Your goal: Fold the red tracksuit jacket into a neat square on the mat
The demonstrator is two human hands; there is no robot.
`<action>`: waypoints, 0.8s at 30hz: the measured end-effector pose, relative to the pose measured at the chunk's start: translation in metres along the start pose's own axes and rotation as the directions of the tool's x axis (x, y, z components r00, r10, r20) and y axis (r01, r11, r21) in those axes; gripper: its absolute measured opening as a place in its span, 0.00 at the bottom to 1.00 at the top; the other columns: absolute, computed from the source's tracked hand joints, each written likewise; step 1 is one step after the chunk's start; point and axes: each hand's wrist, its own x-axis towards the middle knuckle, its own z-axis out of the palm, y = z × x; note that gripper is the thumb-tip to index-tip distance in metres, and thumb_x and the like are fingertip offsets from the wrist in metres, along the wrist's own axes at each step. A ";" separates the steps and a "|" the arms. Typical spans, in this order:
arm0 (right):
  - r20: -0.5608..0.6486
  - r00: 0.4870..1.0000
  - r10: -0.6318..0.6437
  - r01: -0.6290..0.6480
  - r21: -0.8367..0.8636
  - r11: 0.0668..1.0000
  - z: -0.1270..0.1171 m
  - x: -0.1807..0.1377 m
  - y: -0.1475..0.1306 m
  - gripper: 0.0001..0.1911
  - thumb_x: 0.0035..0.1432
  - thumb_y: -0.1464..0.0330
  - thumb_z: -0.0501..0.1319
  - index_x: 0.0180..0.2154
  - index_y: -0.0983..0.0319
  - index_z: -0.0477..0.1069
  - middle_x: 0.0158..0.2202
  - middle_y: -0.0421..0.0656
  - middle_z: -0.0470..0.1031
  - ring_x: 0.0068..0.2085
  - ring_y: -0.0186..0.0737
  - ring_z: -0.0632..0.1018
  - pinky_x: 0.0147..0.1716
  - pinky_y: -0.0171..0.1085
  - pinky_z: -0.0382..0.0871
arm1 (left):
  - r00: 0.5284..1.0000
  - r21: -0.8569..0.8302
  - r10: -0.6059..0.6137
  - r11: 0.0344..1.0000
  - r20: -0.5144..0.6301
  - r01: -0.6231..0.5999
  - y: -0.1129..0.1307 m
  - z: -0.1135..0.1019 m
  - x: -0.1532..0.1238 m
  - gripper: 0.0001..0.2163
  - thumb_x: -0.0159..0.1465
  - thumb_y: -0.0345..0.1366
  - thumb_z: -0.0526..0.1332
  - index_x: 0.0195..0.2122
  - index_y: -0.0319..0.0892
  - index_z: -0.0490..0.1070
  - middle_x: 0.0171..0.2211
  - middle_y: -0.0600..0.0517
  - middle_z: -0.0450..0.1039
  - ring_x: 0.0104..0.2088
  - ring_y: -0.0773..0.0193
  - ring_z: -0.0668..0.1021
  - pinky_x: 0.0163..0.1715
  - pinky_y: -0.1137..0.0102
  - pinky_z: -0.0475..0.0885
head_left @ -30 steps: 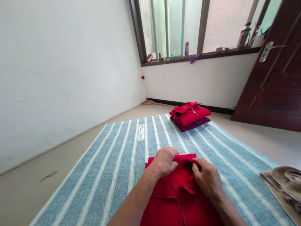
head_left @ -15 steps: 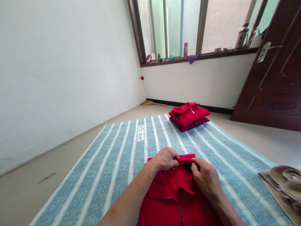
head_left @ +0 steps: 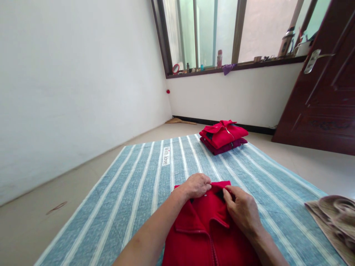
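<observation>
A red zip-up jacket (head_left: 194, 244) lies front side up at the near edge of the striped cloth (head_left: 133, 192), its collar pointing away from me. My left hand (head_left: 197, 184) is closed on the back of the collar, fingers pinching the fabric. On the collar's right side, my right hand (head_left: 240, 205) grips the edge between thumb and fingers. A dark lining shows inside the neck opening between the hands. The zipper runs down the jacket's middle, and its lower part is cut off by the frame.
Two folded garments are stacked at the far side: a red jacket (head_left: 223, 133) on a dark purple one (head_left: 222, 147). A brown patterned textile (head_left: 332, 218) lies at the right edge. Behind stand a windowsill with bottles (head_left: 219, 59) and a dark red door (head_left: 318, 99).
My right fingers have shifted slightly left along the collar, and the left fingers have moved a little at its back. The jacket stays in place.
</observation>
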 end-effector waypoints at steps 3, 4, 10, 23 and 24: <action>0.017 1.000 0.015 -0.015 0.001 1.000 0.000 0.000 0.000 0.16 0.60 0.62 0.51 0.37 0.61 0.76 0.33 0.45 0.78 0.34 0.41 0.77 0.37 0.36 0.65 | 1.000 -0.002 -0.003 1.000 0.005 0.003 -0.001 0.001 0.001 0.10 0.61 0.31 0.54 0.24 0.41 0.71 0.24 0.55 0.70 0.28 0.67 0.71 0.28 0.75 0.61; 0.025 0.999 0.022 -0.022 0.001 1.000 0.000 0.000 0.000 0.16 0.60 0.61 0.51 0.36 0.60 0.76 0.33 0.45 0.78 0.34 0.41 0.77 0.37 0.36 0.65 | 1.000 -0.004 -0.004 1.000 0.005 0.005 -0.002 0.002 0.001 0.10 0.61 0.32 0.54 0.24 0.41 0.71 0.24 0.55 0.70 0.28 0.67 0.71 0.28 0.75 0.61; 0.087 0.993 0.076 -0.064 -0.137 0.989 -0.011 0.003 -0.012 0.16 0.61 0.60 0.51 0.37 0.59 0.75 0.35 0.44 0.77 0.36 0.42 0.77 0.35 0.36 0.64 | 1.000 -0.039 -0.028 0.999 0.001 0.028 -0.003 0.004 0.000 0.09 0.60 0.32 0.55 0.25 0.41 0.72 0.23 0.55 0.69 0.28 0.67 0.70 0.27 0.76 0.61; 0.509 0.857 0.079 0.233 -0.519 0.822 -0.015 0.062 -0.056 0.11 0.53 0.73 0.56 0.34 0.62 0.77 0.39 0.51 0.78 0.42 0.48 0.78 0.32 0.37 0.62 | 0.996 -0.218 -0.060 0.973 0.061 0.072 -0.009 0.002 0.001 0.08 0.58 0.33 0.56 0.28 0.40 0.75 0.19 0.56 0.68 0.23 0.68 0.70 0.21 0.76 0.60; 0.510 0.856 0.083 0.228 -0.519 0.824 -0.014 0.064 -0.055 0.11 0.53 0.72 0.56 0.34 0.62 0.77 0.38 0.52 0.78 0.41 0.48 0.78 0.31 0.36 0.62 | 0.996 -0.232 -0.059 0.970 0.067 0.073 -0.010 0.000 -0.001 0.07 0.57 0.33 0.57 0.29 0.40 0.75 0.20 0.56 0.69 0.24 0.68 0.71 0.21 0.76 0.60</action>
